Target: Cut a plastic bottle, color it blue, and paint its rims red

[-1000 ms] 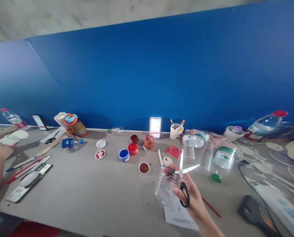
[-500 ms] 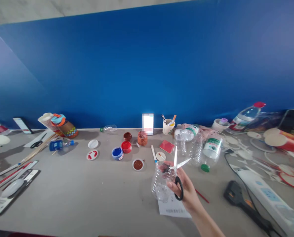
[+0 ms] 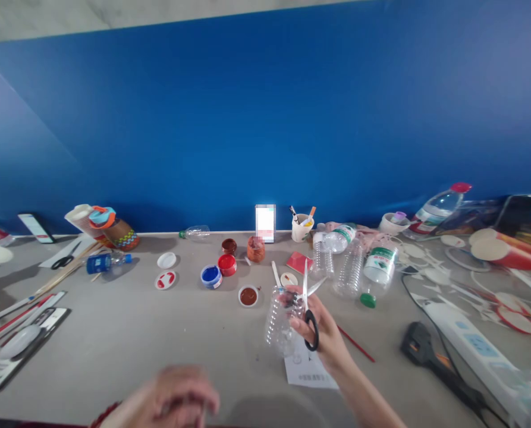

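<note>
My right hand holds a pair of scissors with black handles, blades spread and pointing up. The same hand grips a clear ribbed plastic bottle piece, which looks cut, above a white printed paper. My left hand is at the bottom edge, smeared by motion with its fingers bent, over bare table and apart from the bottle piece. A small pot lid with brown paint lies just left of the bottle piece.
Open paint pots, blue and red, stand mid-table. Clear bottles crowd the right, near a black glue gun and a white power strip. A phone and brushes lie left.
My left hand has come into view at the bottom. My right hand, with the scissors and bottle piece, has shifted slightly left in the view.
</note>
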A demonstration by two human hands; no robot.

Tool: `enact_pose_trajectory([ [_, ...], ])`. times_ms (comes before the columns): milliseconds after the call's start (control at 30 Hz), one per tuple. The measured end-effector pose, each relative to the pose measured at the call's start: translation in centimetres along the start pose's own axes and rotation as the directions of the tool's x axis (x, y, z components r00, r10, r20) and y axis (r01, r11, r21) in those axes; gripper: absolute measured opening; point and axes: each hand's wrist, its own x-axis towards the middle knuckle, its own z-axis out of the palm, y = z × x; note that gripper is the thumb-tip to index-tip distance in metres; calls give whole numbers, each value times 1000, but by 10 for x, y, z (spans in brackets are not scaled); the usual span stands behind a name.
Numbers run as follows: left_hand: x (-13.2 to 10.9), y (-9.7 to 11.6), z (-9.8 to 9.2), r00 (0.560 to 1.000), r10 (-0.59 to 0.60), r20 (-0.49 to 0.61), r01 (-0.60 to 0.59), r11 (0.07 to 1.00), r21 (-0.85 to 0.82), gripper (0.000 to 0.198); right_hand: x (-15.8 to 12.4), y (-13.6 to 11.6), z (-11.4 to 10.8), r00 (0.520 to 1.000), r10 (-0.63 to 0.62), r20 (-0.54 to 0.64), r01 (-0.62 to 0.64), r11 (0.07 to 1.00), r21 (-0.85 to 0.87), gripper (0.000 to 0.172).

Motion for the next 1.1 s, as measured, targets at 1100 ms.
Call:
enact_pose_trajectory([
  [1100,139,11,79,977,123,176,21,763,-646,50,21,9,19,990,95,-105,-109,984,-140,46],
])
